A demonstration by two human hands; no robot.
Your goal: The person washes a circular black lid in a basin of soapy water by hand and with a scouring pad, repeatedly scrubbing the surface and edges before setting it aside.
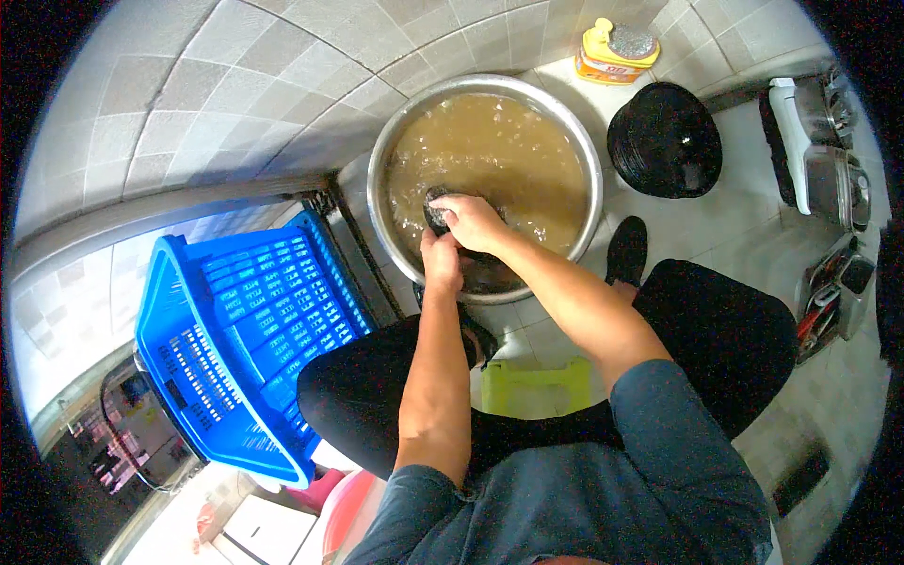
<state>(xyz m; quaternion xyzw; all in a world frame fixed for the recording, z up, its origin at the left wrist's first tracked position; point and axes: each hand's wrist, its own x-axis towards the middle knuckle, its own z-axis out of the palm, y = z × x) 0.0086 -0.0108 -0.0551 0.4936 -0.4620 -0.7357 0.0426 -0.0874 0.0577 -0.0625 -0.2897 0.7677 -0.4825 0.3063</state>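
A wide metal basin (pixel 591 179) of cloudy brown water stands on the floor in front of me. Over its near left part, both my hands meet at a dark rounded item (pixel 434 218), mostly covered by my fingers, so its exact kind does not show. My left hand (pixel 441 259) grips it from the near side, at the basin's near rim. From above, my right hand (pixel 468 219) is closed at its upper part, fingers bent over the dark surface. Whether a scourer is also in the right hand cannot be made out.
A stack of black dishes (pixel 665 139) sits right of the basin. Behind it stands a yellow container (pixel 603 64) with a steel-wool scourer (pixel 633 41) on top. A blue plastic crate (pixel 254 311) is at my left, a green stool (pixel 535 388) below me, metal containers (pixel 827 174) far right.
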